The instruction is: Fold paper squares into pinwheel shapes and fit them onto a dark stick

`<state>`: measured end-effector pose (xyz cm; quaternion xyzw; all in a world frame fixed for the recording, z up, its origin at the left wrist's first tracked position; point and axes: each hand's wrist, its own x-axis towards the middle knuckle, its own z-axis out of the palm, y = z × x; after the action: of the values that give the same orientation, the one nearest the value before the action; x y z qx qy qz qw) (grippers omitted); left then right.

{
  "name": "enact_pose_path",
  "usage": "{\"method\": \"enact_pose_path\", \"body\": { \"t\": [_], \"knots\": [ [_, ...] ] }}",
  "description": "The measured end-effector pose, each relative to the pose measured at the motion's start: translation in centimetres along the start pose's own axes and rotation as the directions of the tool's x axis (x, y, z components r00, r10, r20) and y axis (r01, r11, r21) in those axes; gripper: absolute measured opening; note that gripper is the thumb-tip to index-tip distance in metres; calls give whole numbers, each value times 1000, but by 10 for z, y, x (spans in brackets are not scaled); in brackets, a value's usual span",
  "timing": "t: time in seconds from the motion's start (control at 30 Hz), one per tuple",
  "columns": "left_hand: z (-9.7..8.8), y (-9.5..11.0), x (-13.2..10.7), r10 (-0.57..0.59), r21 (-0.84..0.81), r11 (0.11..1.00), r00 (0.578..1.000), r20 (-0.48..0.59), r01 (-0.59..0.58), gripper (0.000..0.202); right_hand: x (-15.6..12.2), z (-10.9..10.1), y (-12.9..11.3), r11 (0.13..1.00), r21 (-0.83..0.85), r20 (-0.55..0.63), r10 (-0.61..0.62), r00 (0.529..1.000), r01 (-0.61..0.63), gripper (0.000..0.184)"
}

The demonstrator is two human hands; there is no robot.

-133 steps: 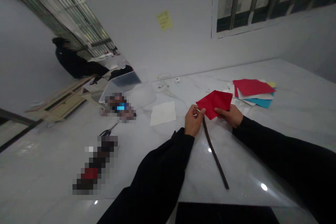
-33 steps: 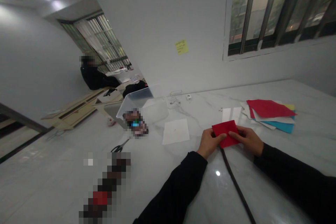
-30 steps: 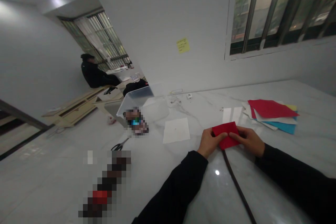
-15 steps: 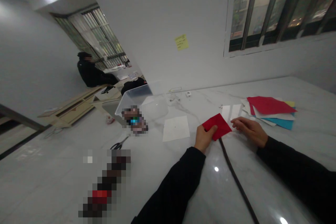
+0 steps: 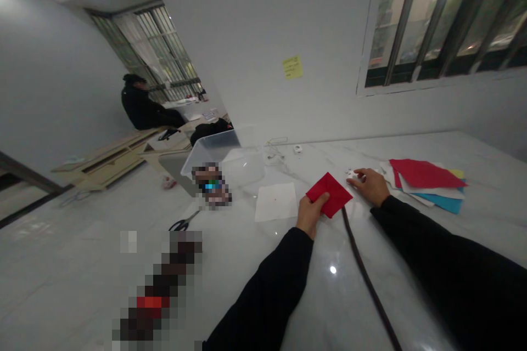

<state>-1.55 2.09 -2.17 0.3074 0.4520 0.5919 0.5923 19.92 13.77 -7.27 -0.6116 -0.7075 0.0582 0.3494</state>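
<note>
Above the white marble table (image 5: 242, 263), the left hand (image 5: 310, 215) pinches a folded red paper square (image 5: 329, 194) between thumb and fingers, the square lying diamond-wise with a corner toward the far edge. The right hand (image 5: 369, 185) rests open, palm down, just right of the paper without touching it, its fingertips near small white scraps (image 5: 351, 174). A dark brown strip (image 5: 366, 279) stretches away below the paper.

**Left sleeve** (image 5: 267, 290): black, long, plain matt fabric, loose along the forearm, ending at the wrist, over the marble tabletop (image 5: 242, 279).

**Right sleeve** (image 5: 444, 266): same black fabric, same full length, cuff closing at the wrist, also over the tabletop.

**Left hand** (image 5: 309, 214) and **right hand** (image 5: 369, 186): bare, nothing worn.
</note>
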Motion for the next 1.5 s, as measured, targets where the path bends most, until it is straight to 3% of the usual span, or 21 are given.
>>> {"method": "enact_pose_path", "body": {
  "t": [0.37, 0.53, 0.7, 0.9, 1.2, 1.5],
  "knots": [
    [0, 4, -8, -15, 53, 998, 1000, -23, 16, 40, 13, 3, 4, 1000, 15, 59, 21, 998, -22, 32],
    [-1, -3, -3, -1, 53, 999, 1000, -3, 1, 44, 21, 0, -6, 995, -40, 85, 96, 992, -93, 45],
    [-2, -4, -2, 25, 68, 997, 1000, 10, -26, 40, 21, -2, -17, 988, -127, 88, 95, 992, -83, 34],
    [-3, -6, -4, 21, 131, 991, 999, 32, -25, 37, 18, 1, -11, 991, -107, 72, 92, 993, -84, 31],
    [-4, -4, 0, 24, 109, 994, 998, 50, -29, 35, 8, -8, -8, 983, 172, -18, 59, 998, -55, 29],
    [-6, -5, 1, 29, 105, 994, 999, 40, -33, 37, -54, -48, -14, 913, 392, 162, 47, 986, -108, 38]
  ]
}}
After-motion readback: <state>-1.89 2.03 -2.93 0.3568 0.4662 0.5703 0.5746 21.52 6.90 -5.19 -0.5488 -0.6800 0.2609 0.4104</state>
